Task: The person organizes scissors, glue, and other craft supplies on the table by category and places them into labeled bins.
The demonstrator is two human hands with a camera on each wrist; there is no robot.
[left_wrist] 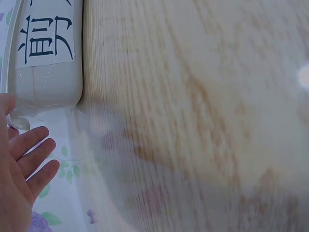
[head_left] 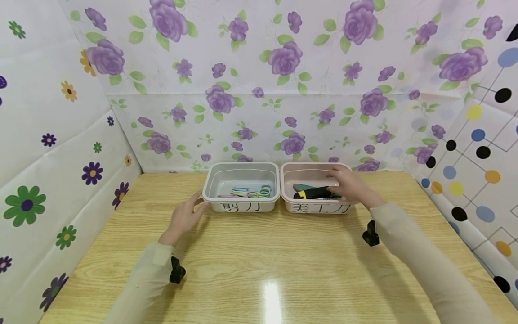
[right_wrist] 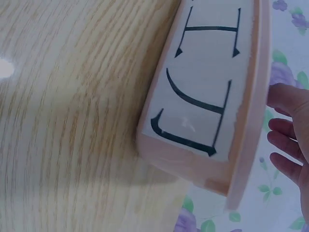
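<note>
My left hand (head_left: 187, 218) is at the left front corner of the white basket (head_left: 243, 207), fingertips right at its rim. In the left wrist view three fingers (left_wrist: 36, 157) extend loosely beside the basket's end. Several scissors (head_left: 259, 192) with blue, green and pink parts lie inside. My right hand (head_left: 351, 185) reaches over the right end of the pink basket (head_left: 295, 208), thumb and index finger spread apart. Its thumb overlaps the end of a black and yellow utility knife (head_left: 313, 193). A teal utility knife (head_left: 301, 186) lies behind that one. The right thumb's tip is hidden behind the rim in the right wrist view.
Both baskets stand side by side at the back of the wood-grain table (head_left: 259, 256), near a flowered sheet (head_left: 259, 121). Each carries a front label with black characters. Patterned sheets also hang at left and right. Small black devices sit at both wrists.
</note>
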